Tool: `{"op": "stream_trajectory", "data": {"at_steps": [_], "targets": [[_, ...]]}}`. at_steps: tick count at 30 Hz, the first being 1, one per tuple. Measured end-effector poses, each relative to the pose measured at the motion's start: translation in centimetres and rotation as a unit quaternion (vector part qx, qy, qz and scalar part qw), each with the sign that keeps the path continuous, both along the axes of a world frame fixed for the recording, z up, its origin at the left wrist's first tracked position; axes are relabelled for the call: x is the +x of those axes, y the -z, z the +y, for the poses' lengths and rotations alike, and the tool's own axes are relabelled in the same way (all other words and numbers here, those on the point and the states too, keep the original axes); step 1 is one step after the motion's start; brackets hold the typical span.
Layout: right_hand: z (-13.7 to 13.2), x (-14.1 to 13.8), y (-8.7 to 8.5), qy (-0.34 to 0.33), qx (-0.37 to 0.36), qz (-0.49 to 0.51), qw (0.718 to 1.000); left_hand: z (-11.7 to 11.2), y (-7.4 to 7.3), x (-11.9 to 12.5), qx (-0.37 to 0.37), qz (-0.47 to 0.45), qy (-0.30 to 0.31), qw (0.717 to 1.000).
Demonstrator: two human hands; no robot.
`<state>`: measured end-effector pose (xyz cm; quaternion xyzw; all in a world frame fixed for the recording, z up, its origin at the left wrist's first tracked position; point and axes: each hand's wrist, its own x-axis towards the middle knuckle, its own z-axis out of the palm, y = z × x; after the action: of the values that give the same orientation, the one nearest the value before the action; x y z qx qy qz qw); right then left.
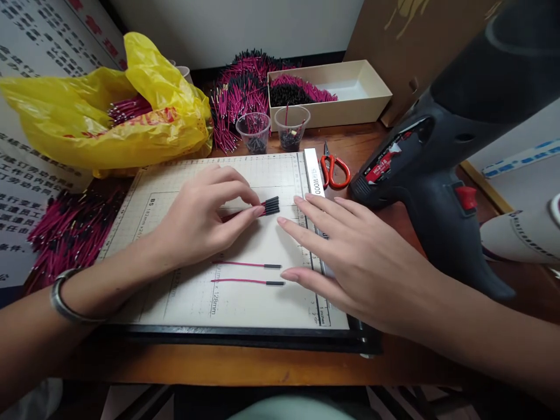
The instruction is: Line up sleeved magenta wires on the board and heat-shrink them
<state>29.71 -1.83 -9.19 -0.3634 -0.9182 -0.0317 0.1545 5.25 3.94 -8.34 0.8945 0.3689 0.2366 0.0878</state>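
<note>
My left hand [214, 210] pinches a small bundle of red wires [271, 205] between thumb and fingers. Their black sleeved ends point right, lined up side by side, over a paper cutter board [254, 309] printed with a grid. To the right, my right hand [345, 251] is spread with its fingers apart, holding nothing, above the board's right edge. Two single red wires with black ends, an upper wire [245, 264] and a lower wire [245, 281], lie on the board below the bundle. The right thumb is close to their black tips.
Behind the board are a yellow plastic bag [144, 140], clear cups [292, 125], a wire pile [242, 87] and a cream box [350, 108]. More wires [72, 233] lie at left. Red-handled snips [335, 170] and a dark heat gun [420, 163] stand at right.
</note>
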Motion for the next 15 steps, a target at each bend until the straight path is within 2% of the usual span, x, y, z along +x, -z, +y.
{"op": "stream_trajectory", "data": {"at_steps": [6, 10, 15], "targets": [[-0.4, 0.5, 0.1, -0.001, -0.014, 0.011, 1.000, 0.3, 0.6, -0.2, 0.030, 0.019, 0.036, 0.999], [-0.8, 1.0, 0.3, -0.010, -0.026, 0.024, 0.999, 0.3, 0.6, 0.0, 0.055, 0.027, 0.055, 0.997], [-1.1, 1.1, 0.6, -0.010, -0.036, 0.035, 0.999, 0.3, 0.4, -0.1, 0.050, 0.047, 0.067, 0.995]]}}
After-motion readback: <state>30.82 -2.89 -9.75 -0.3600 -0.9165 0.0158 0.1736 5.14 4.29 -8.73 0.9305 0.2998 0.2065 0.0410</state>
